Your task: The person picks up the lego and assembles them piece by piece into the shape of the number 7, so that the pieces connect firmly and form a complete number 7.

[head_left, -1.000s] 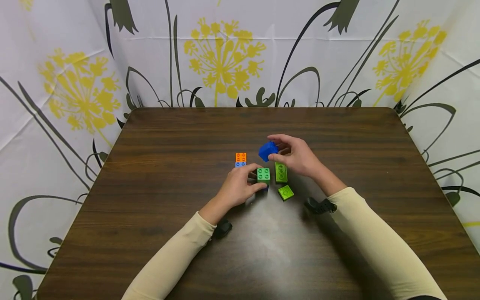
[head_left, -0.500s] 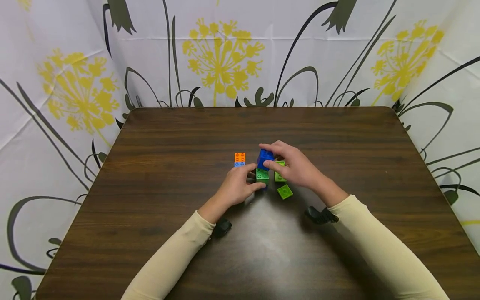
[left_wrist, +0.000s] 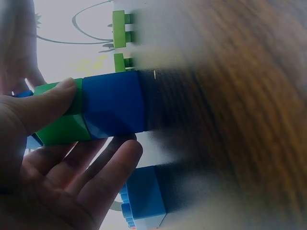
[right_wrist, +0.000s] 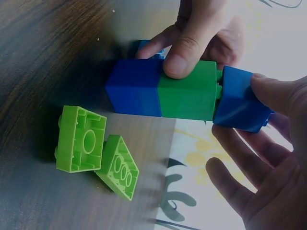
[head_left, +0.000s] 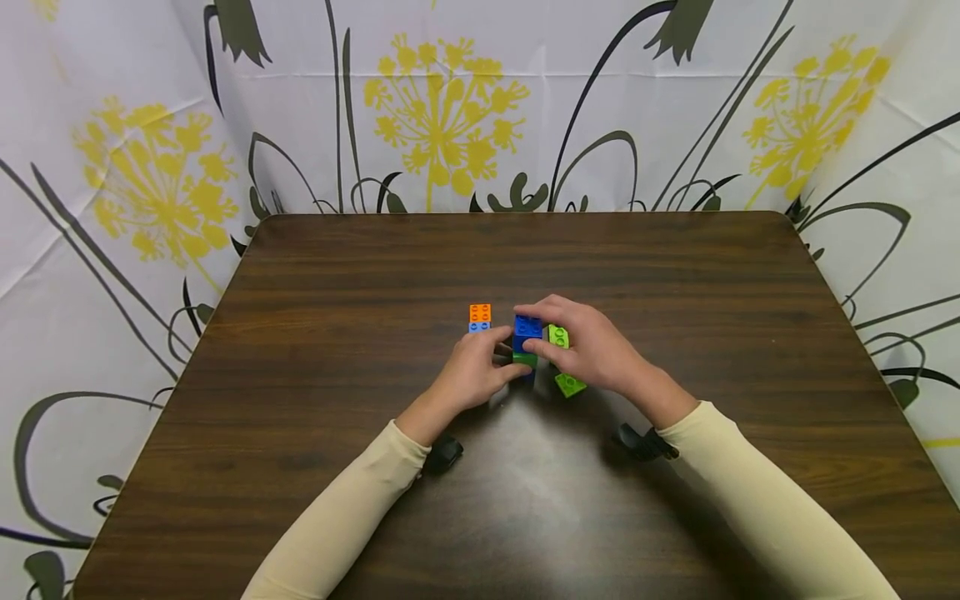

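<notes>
A green brick (right_wrist: 194, 93) sits on a dark blue brick (left_wrist: 114, 103) that stands on the table. My left hand (head_left: 472, 372) grips this pair from the left, thumb on the green brick's side. With thumb and fingers my right hand (head_left: 596, 346) pinches another blue brick (right_wrist: 241, 99) over the green one. In the right wrist view that upper brick is slightly tilted, and green studs show in a narrow gap below it. From the head view the upper brick covers most of the green one.
Two lime green bricks lie by the stack: a longer one (head_left: 558, 335), partly behind my right hand, and a square one (head_left: 570, 385). Left of the stack are an orange brick (head_left: 480, 312) and a light blue brick (head_left: 478, 327). A patterned curtain (head_left: 442, 108) hangs behind the wooden table (head_left: 337, 275).
My right hand has brought the upper blue brick left and down, from beside the stack to over the green brick, turning it studs up. My left hand has stayed in place.
</notes>
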Tool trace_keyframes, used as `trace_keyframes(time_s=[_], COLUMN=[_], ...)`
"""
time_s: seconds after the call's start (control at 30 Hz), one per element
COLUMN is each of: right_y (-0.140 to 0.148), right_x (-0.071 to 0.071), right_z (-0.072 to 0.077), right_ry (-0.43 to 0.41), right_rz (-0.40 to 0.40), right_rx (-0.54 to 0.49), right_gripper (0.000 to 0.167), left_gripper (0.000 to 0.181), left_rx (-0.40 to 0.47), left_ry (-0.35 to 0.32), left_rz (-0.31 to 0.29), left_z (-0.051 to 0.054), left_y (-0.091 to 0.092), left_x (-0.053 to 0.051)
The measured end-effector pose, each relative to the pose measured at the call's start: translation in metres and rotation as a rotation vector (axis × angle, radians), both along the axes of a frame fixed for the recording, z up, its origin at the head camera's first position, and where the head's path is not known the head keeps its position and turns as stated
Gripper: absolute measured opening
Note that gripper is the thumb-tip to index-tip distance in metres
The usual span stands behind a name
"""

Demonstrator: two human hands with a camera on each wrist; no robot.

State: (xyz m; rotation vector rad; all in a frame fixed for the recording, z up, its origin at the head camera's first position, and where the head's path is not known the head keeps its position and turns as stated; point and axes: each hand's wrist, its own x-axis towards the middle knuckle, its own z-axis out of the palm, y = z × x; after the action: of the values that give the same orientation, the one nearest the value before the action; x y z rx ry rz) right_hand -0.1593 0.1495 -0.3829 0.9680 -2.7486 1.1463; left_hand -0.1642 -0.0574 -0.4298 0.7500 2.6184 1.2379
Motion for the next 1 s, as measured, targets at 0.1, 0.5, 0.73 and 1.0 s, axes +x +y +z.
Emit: trace_keyframes(time_s=[0.1,0.5,0.73,1.0], right_y=[-0.0002,0.0005,0.0015,0.0014], right_x=[0.002,0.0058,0.0064,0.0066], right_z=[0.0,-0.003,-0.0044,-0.0041], right_ry=[0.011,0.074,0.073,0.07], right_rz=[0.002,0.027,0.028,0.012], right_rx=[0.002,0.02,0.02,0.027], right_gripper=[0.047,0.049,0.051,0.052], left_gripper=[0.035,0.036,0.04,0.041], left_rx=[-0.004,-0.018,-0.026,-0.026], left_ry=[-0.002,-0.002,-0.011,-0.004], left_rz=[0.0,-0.002,0.002,0.013], left_z=[-0.0001,0.0002,0.0002,0.0023], left_y=[0.0,-0.0005,-0.001,-0.0003], left_x=[0.0003,0.0008,0.0016,0.0023])
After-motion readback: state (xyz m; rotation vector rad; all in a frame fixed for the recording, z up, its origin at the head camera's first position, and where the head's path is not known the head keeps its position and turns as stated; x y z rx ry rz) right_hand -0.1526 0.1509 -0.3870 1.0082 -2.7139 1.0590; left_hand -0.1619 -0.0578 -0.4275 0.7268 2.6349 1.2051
